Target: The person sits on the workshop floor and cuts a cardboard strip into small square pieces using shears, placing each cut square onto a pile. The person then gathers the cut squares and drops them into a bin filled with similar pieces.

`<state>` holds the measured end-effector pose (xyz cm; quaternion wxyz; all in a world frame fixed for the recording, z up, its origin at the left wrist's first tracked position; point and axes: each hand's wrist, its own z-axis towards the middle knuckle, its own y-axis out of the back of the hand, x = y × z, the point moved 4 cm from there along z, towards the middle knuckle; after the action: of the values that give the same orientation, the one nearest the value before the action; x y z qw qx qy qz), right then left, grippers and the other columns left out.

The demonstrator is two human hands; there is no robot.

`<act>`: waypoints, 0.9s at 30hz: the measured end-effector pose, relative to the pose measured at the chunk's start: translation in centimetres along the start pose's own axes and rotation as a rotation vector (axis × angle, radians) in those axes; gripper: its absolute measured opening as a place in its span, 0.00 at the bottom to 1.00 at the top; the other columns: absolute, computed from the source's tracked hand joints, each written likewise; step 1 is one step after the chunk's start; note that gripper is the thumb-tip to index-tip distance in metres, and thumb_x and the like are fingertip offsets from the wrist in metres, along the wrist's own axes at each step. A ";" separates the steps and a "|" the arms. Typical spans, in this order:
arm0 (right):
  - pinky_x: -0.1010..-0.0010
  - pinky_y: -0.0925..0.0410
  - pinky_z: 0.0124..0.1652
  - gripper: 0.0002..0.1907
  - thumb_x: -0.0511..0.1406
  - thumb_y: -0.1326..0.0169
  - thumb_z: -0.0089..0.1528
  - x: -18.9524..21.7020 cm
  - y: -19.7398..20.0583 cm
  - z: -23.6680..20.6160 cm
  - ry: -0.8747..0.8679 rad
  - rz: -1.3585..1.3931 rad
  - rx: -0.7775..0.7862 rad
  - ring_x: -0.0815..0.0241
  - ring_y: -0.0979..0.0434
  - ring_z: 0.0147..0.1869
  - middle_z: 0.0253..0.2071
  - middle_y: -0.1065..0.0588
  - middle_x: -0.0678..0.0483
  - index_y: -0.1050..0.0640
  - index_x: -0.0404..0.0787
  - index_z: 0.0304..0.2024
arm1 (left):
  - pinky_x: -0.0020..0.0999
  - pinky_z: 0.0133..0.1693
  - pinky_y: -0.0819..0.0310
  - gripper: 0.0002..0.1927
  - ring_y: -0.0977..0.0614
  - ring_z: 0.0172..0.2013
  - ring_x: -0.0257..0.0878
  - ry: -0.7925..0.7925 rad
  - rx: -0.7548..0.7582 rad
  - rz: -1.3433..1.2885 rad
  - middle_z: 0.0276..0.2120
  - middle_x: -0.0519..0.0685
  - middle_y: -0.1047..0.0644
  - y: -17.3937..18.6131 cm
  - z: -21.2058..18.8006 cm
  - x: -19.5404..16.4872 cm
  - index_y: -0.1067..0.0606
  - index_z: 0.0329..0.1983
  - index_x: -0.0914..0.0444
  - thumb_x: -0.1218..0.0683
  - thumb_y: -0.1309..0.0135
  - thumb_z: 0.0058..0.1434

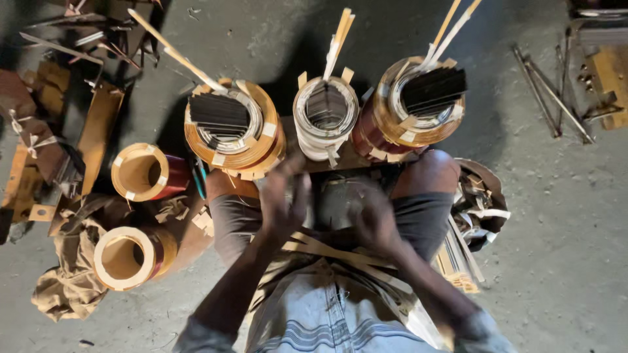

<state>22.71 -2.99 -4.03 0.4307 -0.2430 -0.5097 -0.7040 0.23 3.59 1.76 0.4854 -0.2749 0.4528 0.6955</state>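
I keep my left hand (282,202) and right hand (374,219) apart, seemingly empty though blurred, over paper strips (340,252) on my lap, within reach of the middle coil (325,117)

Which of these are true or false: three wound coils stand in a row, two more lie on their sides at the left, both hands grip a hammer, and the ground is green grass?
1. Three coils stand in a row: left coil, middle coil, right coil. True.
2. Two hollow coils lie at the left. True.
3. The left hand and right hand grip a hammer. False: no hammer shows; they are blurred above the lap.
4. The ground is grass. False: grey floor.
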 end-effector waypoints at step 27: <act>0.59 0.28 0.40 0.16 0.41 0.36 0.55 5.0 3.7 -4.2 -0.120 -0.188 0.762 0.49 0.21 0.42 0.37 0.22 0.52 0.18 0.48 0.45 | 0.45 0.41 0.22 0.10 0.18 0.40 0.51 0.325 0.956 0.115 0.36 0.52 0.21 9.2 -13.5 6.8 0.19 0.41 0.60 0.52 0.38 0.59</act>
<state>23.74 -9.06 0.29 0.3934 -0.0587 -0.7786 -0.4853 -11.62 -6.74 -6.45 0.4412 -0.1014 0.8047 0.3841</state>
